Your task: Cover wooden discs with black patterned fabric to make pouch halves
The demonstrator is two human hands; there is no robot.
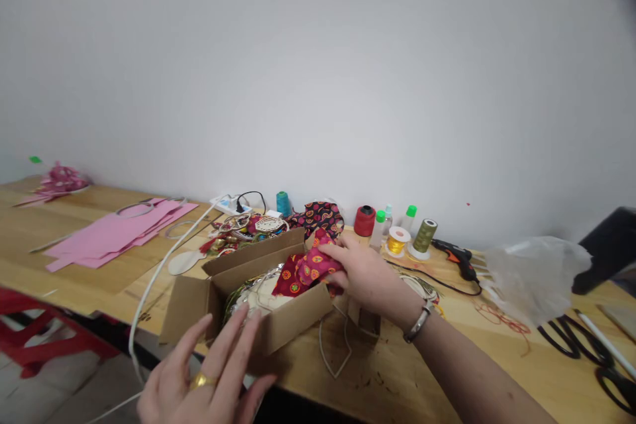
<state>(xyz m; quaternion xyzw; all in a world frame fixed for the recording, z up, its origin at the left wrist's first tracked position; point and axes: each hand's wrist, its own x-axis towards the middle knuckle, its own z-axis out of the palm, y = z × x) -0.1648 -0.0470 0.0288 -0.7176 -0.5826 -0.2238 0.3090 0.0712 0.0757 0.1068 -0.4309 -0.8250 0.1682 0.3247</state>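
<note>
An open cardboard box sits on the wooden table's front edge, filled with trinkets and cloth. My right hand is closed on a red patterned cloth at the box's far right corner. My left hand, with a gold ring, is open with fingers spread, its fingertips touching the box's near rim.
Thread spools, small green-capped bottles and a glue gun stand behind the box. Pink sheets lie at left, black scissors and a clear plastic bag at right. A white cord hangs over the edge.
</note>
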